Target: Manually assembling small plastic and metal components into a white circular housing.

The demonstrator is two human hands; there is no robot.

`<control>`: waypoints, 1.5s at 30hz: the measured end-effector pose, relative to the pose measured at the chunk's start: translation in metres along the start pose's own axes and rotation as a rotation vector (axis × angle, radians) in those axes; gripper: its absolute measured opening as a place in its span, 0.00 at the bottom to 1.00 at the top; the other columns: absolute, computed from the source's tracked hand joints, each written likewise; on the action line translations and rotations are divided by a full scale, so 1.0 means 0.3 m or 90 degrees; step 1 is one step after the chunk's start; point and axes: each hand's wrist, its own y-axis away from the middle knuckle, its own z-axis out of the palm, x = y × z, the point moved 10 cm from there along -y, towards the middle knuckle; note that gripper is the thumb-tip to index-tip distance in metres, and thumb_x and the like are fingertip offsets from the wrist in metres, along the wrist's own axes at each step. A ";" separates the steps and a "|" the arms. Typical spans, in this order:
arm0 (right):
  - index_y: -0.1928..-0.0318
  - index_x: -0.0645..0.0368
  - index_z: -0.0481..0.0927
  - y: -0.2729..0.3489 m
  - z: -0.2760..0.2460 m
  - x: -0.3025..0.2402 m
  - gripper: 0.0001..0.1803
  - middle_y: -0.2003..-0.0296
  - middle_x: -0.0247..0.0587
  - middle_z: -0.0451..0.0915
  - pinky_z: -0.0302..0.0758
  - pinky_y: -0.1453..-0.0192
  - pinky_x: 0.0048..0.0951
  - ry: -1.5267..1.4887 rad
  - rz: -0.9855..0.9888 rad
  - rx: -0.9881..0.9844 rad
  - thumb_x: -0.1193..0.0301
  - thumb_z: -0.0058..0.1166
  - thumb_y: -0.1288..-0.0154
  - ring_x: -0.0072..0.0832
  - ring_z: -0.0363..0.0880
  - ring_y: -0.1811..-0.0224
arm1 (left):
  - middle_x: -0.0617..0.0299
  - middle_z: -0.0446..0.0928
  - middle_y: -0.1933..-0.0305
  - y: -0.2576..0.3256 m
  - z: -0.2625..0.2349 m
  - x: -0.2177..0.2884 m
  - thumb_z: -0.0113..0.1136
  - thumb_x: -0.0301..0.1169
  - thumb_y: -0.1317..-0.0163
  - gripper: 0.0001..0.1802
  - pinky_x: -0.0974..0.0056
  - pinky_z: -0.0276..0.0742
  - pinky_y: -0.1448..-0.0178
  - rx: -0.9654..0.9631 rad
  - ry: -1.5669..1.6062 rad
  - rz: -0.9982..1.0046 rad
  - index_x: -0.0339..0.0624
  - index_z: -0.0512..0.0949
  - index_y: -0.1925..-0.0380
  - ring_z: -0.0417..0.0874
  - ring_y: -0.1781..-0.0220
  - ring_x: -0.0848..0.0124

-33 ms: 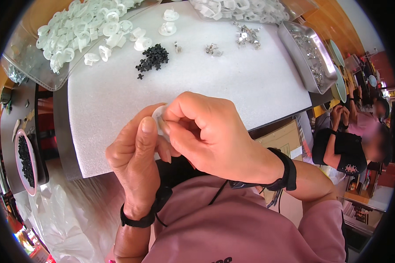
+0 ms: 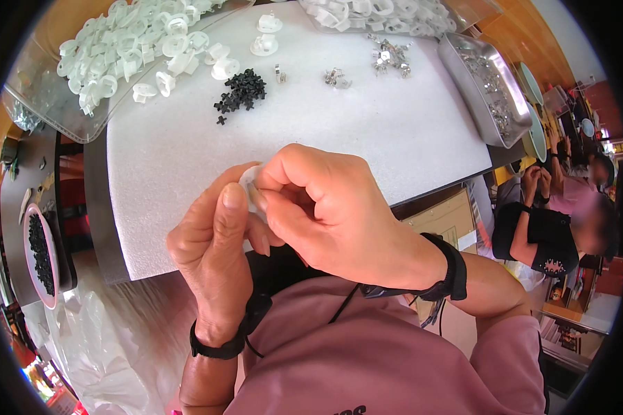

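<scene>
Your left hand [image 2: 214, 242] and right hand [image 2: 336, 211] pinch the white part [image 2: 250, 181] between them, fingers nearly closed, over the sheet [image 2: 381, 138]; what the fingertips hide cannot be told, so brace it with your left thumb and press gently, squarely

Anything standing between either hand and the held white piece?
Nothing visible: the left hand and right hand both hold the white plastic piece. They cover part of it, so something small hidden there can't be ruled out.
</scene>
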 end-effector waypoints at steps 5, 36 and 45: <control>0.65 0.63 0.71 0.010 0.001 -0.007 0.03 0.78 0.30 0.72 0.64 0.78 0.17 -0.050 0.023 -0.007 0.83 0.48 0.35 0.12 0.69 0.78 | 0.62 0.77 0.77 0.006 -0.003 0.003 0.52 0.38 0.30 0.20 0.75 0.68 0.77 -0.002 0.005 -0.002 0.29 0.79 0.55 0.74 0.81 0.78; 0.64 0.64 0.71 -0.001 0.022 0.049 0.02 0.77 0.27 0.70 0.61 0.79 0.17 -0.138 0.145 -0.050 0.82 0.48 0.34 0.09 0.64 0.78 | 0.64 0.76 0.75 0.004 -0.017 0.002 0.51 0.36 0.29 0.18 0.75 0.68 0.74 0.014 -0.047 0.041 0.30 0.79 0.55 0.70 0.80 0.81; 0.59 0.65 0.72 0.011 0.018 0.099 0.07 0.75 0.27 0.72 0.66 0.75 0.15 -0.209 0.246 -0.107 0.76 0.55 0.35 0.09 0.68 0.76 | 0.57 0.79 0.67 -0.010 0.002 -0.012 0.49 0.39 0.29 0.20 0.71 0.74 0.71 -0.022 0.106 -0.058 0.29 0.78 0.54 0.75 0.76 0.76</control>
